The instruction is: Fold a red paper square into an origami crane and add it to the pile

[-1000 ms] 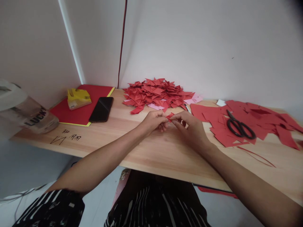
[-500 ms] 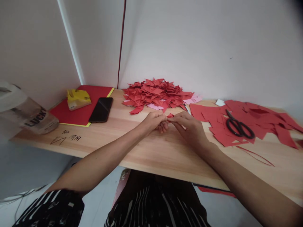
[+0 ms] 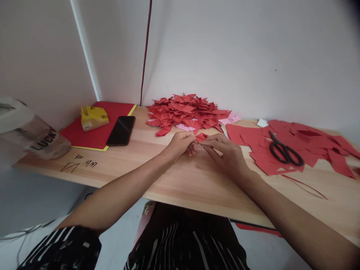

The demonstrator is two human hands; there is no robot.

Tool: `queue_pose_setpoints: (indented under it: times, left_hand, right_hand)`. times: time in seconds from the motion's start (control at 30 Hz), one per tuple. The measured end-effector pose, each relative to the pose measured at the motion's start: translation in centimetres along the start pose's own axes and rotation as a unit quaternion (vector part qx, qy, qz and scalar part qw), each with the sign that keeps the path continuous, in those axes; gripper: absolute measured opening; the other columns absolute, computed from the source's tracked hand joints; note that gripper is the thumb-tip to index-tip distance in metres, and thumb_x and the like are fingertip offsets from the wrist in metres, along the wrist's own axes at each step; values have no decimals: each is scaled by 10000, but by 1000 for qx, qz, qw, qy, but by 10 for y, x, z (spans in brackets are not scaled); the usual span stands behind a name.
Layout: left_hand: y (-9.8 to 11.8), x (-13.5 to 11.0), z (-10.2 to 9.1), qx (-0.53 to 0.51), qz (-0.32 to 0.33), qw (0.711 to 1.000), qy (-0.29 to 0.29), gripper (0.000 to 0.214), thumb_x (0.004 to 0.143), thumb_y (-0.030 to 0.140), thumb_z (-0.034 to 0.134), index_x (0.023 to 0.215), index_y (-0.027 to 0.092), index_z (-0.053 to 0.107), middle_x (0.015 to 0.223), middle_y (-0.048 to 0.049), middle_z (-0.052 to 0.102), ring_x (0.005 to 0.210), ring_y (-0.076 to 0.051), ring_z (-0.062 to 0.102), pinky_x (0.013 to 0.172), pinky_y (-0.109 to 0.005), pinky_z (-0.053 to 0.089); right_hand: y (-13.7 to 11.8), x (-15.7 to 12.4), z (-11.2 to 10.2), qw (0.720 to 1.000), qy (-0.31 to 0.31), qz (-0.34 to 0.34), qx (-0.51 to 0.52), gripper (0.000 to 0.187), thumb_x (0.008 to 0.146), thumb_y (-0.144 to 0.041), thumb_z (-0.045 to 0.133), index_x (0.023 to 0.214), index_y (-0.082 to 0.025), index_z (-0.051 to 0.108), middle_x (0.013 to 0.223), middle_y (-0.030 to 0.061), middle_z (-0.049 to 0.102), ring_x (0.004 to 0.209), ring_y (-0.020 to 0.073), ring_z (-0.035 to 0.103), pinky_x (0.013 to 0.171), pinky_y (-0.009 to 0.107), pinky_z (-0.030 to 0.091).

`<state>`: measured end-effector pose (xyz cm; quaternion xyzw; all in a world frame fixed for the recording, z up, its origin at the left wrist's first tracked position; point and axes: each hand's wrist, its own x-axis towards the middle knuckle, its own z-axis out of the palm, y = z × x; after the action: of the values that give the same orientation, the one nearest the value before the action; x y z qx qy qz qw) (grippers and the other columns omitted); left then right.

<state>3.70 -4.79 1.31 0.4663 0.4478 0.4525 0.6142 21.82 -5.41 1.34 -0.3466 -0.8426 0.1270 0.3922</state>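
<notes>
- Head view: left hand point(image 3: 182, 144) and right hand point(image 3: 227, 150) both pinching one small red paper piece point(image 3: 201, 137), over the surface point(image 3: 180, 180); exact finger contact partly hidden.
- More of the piece shows between them than half a second ago; grip shifted, so probably mid-work, not finished.
- Just beyond: folded paper pile point(image 3: 185, 108), looks unchanged; held piece not added.

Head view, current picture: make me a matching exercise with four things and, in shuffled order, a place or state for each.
1. Scissors
2. Phone
3. Bottle
4. Small red paper

A. At the far left, lettered LUCKY
B. Between the left hand and the right hand
C. On top of loose red pieces
D. Lying flat, dark screen up

Pairs: 1-C, 2-D, 3-A, 4-B
</notes>
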Motion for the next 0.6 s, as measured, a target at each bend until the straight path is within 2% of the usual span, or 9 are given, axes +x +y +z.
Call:
queue_pose_setpoints:
  times: [0.1,0.2,0.27,0.37,0.47,0.6]
  left_hand:
    - [-1,1,-3,40,57,997,19,200,829,123,450,640,148,513,515,18,568,395,-62,505,392,-163,381]
    - [-2,-2,-2,103,133,986,3,203,837,167,476,637,154,512,539,19,568,440,-63,519,433,-168,408]
    - [-3,-4,0,132,160,978,-10,199,837,178,478,642,156,512,558,20,570,465,-62,523,462,-169,422]
    - [-3,-6,2,154,172,973,-17,200,837,188,471,643,159,507,573,21,570,478,-63,519,479,-173,430]
    - [-4,-6,3,160,174,971,-27,205,849,211,471,655,158,514,582,15,574,487,-65,523,495,-178,442]
    - [-5,-6,3,147,153,976,-45,190,848,209,475,666,161,501,580,13,574,494,-67,530,497,-179,445]
  right_hand:
    - [1,1,0,998,-13,49,34,181,902,-316,561,779,-230,660,923,66,667,833,197,605,661,327,450]
    - [4,4,1,986,-34,140,86,243,908,-394,545,753,-216,604,803,33,639,689,162,542,582,300,392]
    - [5,6,2,971,-56,197,126,313,908,-462,527,725,-211,566,669,-2,563,579,131,463,532,281,342]
    - [8,7,4,943,-83,256,195,384,872,-553,551,694,-215,512,535,-48,441,472,101,343,465,261,245]
    - [10,7,5,920,-83,292,248,405,807,-584,626,702,-221,481,513,-63,432,448,90,315,450,252,193]
    - [13,6,6,915,-82,304,253,394,794,-572,639,705,-225,473,502,-67,447,439,89,303,451,253,177]
